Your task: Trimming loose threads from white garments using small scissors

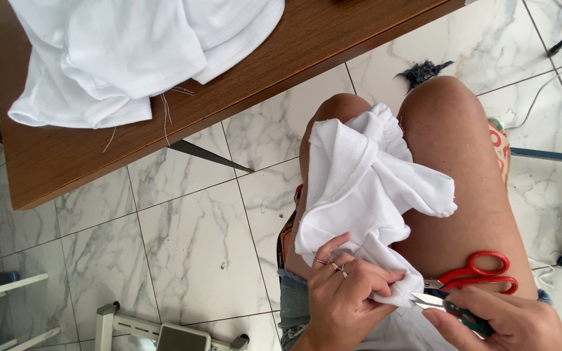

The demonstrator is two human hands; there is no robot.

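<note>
Left hand (343, 296) pinches white cotton garment (365, 188) taut; right hand (508, 322) grips green-handled thread snips (447, 305) (cut close, sparing fabric).

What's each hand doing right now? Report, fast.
Left hand: closed, pinching the white garment.
Right hand: closed on small thread snips.

A garment (372, 182) lies on the lap; scissors (476, 273) rest on the thigh to its right; a cloth pile (131, 52) sits on the table (281, 58), far left.
</note>
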